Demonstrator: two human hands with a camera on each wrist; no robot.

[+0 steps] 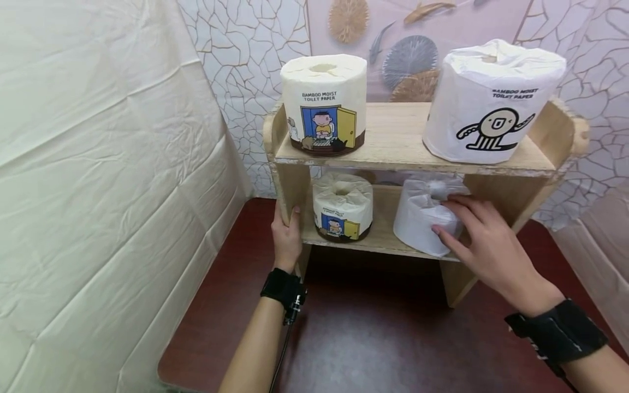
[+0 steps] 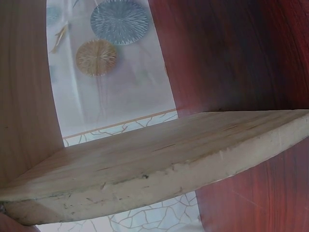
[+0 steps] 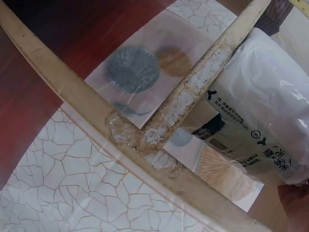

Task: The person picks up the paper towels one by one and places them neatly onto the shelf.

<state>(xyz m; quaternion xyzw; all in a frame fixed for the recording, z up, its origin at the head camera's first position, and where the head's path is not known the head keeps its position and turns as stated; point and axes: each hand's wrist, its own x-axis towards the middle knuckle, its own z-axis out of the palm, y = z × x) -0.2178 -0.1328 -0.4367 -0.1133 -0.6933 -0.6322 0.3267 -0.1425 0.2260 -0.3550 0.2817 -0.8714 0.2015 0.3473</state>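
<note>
A small two-tier wooden shelf (image 1: 393, 128) stands in front of me. My left hand (image 1: 286, 240) grips the front edge of its left side panel (image 1: 290, 188), near the lower tier; in the left wrist view that panel (image 2: 159, 169) fills the lower part. On the lower tier, at the right, sits a white wrapped toilet paper roll (image 1: 417, 221). My right hand (image 1: 491, 245) holds it, fingers over its top right edge and thumb on its front. The right wrist view shows the roll's wrapper (image 3: 270, 106) with dark print, and a fingertip at the lower right.
A toilet paper roll with a cartoon print (image 1: 342, 207) stands at the lower left. On the top tier are a larger cartoon roll (image 1: 324, 103) and a white roll with a black figure (image 1: 491, 109). Below lies a dark red tabletop (image 1: 373, 327). A pale cloth (image 1: 98, 191) hangs at left.
</note>
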